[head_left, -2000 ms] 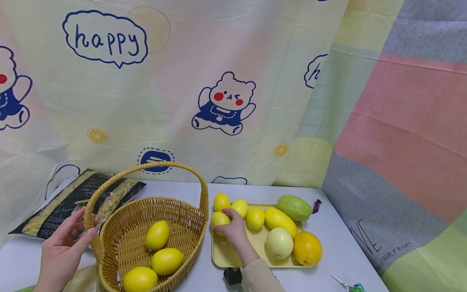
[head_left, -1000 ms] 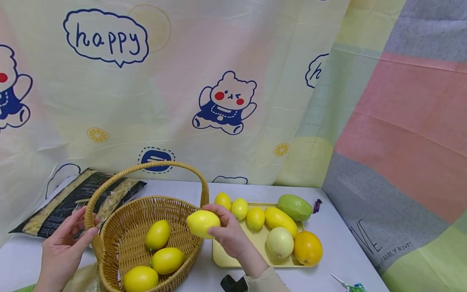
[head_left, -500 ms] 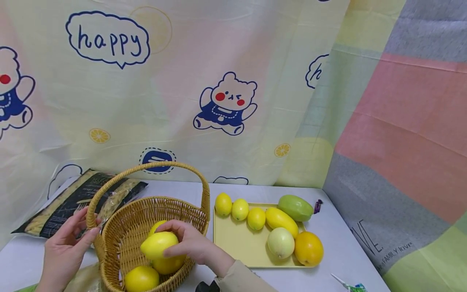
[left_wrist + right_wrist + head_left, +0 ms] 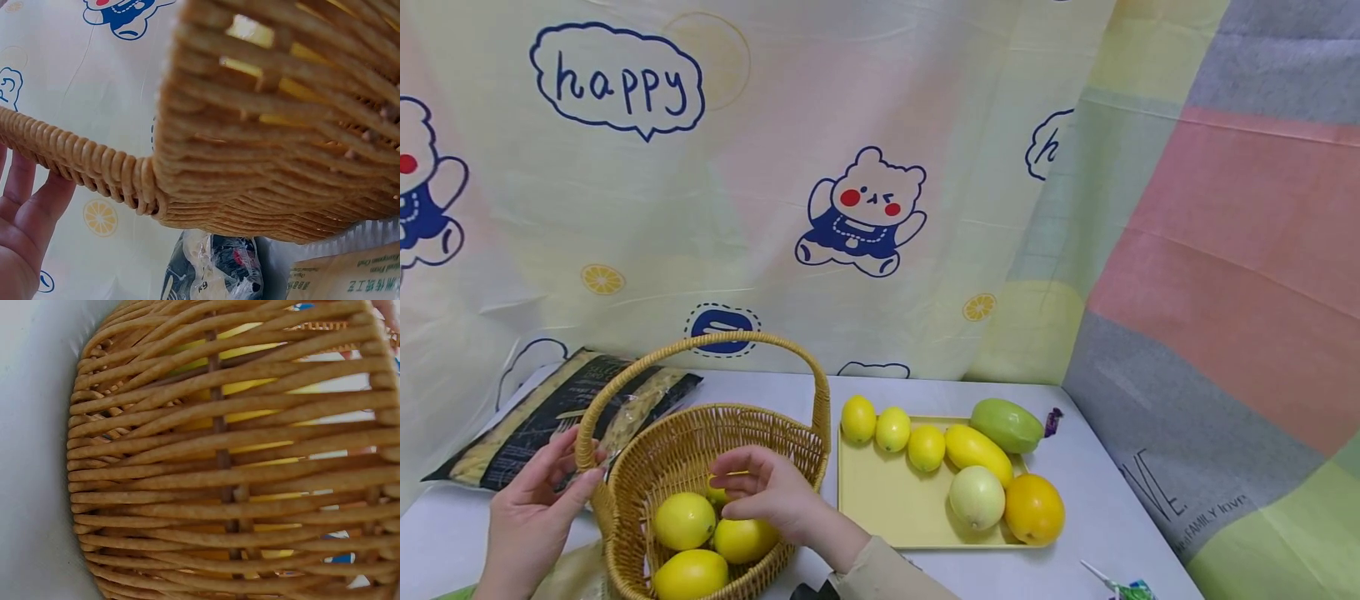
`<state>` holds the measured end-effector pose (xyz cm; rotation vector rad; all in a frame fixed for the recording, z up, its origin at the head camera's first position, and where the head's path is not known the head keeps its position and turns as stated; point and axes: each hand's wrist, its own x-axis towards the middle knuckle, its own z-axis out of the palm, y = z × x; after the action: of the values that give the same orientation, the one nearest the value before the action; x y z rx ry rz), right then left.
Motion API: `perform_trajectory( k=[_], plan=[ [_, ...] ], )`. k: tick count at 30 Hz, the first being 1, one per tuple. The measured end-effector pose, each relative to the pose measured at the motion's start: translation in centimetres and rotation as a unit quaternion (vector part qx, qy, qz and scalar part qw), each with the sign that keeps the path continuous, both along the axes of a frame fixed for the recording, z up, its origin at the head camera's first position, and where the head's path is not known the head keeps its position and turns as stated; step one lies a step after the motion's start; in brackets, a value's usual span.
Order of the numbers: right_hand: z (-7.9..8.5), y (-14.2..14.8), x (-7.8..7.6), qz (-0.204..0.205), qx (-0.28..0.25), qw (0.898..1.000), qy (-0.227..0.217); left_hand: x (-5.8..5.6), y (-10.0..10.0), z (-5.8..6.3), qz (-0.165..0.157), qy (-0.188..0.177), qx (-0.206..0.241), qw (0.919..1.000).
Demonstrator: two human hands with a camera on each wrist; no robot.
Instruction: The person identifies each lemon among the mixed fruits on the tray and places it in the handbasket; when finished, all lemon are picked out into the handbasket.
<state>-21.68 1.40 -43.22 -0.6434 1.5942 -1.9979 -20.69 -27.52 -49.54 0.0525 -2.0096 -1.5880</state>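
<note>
My left hand (image 4: 538, 510) grips the left foot of the handle (image 4: 81, 150) of a wicker basket (image 4: 662, 454), thumb in front. My right hand (image 4: 778, 497) hovers over the basket with fingers loosely bent and nothing in them. Inside the basket lie a lemon (image 4: 685, 521) on the left, another lemon (image 4: 691, 575) at the front and a third lemon (image 4: 743, 542) under my right hand. A further lemon (image 4: 718, 493) behind is mostly hidden by my fingers. The right wrist view shows the basket's woven side (image 4: 219, 437) with yellow behind its gaps.
Right of the basket, a yellow tray (image 4: 887, 508) bears three lemons (image 4: 892, 429), a long yellow fruit (image 4: 977, 454), a green oblong fruit (image 4: 1006, 425), a pale round fruit (image 4: 976, 498) and an orange (image 4: 1034, 508). A black packet (image 4: 527, 433) lies behind on the left.
My right hand took a lemon from the tray's left side, carried it left into the basket and let it go at the left. My left hand stays on the handle.
</note>
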Motion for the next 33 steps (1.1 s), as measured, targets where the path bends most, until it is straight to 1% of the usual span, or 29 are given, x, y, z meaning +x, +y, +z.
perform_trajectory(
  k=[2,5,6,10,13,15,17,18,20,22,23,24,25,27,28,31,33],
  plan=[
    [0.2,0.4,0.2,-0.007,-0.013,1.000,0.002,0.1,0.1,0.2,-0.005,0.010,-0.005,0.9999],
    [0.6,1.0,0.4,-0.022,-0.027,0.999,0.007,0.8,0.6,1.2,-0.020,0.028,-0.004,0.9994],
    [0.8,1.2,0.5,-0.027,-0.030,0.999,0.010,1.1,0.8,1.7,-0.029,0.034,0.004,0.9990],
    [1.4,2.3,0.8,-0.053,-0.046,0.997,0.022,2.8,2.5,4.5,-0.037,0.032,0.030,0.9984],
    [1.8,3.5,1.0,-0.078,-0.064,0.994,0.036,3.9,3.7,6.3,-0.034,0.015,0.043,0.9984],
    [1.9,4.5,1.1,-0.096,-0.077,0.991,0.047,4.0,3.8,6.5,-0.029,0.011,0.039,0.9987],
    [2.0,5.5,1.2,-0.117,-0.091,0.987,0.055,3.7,3.5,6.1,-0.028,0.009,0.035,0.9990],
    [2.0,6.1,1.1,-0.130,-0.096,0.985,0.061,3.4,3.2,5.6,-0.029,0.009,0.036,0.9989],
    [2.0,7.2,1.0,-0.161,-0.105,0.978,0.075,2.5,2.3,4.1,-0.028,0.010,0.032,0.9990],
    [2.0,8.3,0.7,-0.206,-0.111,0.968,0.088,1.6,1.4,2.7,-0.023,0.006,0.027,0.9993],
    [1.9,8.8,0.5,-0.232,-0.111,0.962,0.095,1.3,1.1,2.1,-0.021,0.005,0.023,0.9995],
    [1.8,9.3,0.2,-0.261,-0.110,0.954,0.099,1.0,0.9,1.7,-0.020,0.007,0.022,0.9995],
    [1.7,9.8,0.0,-0.290,-0.109,0.945,0.101,0.9,0.8,1.7,-0.021,0.006,0.024,0.9995],
    [1.3,10.8,-0.7,-0.350,-0.104,0.925,0.105,1.1,1.0,2.1,-0.023,0.008,0.024,0.9994],
    [1.1,11.3,-1.0,-0.378,-0.101,0.914,0.106,1.4,1.3,2.6,-0.026,0.008,0.030,0.9992],
    [0.1,12.6,-2.2,-0.464,-0.083,0.876,0.102,2.6,2.6,4.6,-0.029,0.014,0.034,0.9989],
    [-0.7,13.3,-3.1,-0.513,-0.068,0.850,0.096,3.3,3.3,5.5,-0.020,0.009,0.027,0.9994]
  ],
)
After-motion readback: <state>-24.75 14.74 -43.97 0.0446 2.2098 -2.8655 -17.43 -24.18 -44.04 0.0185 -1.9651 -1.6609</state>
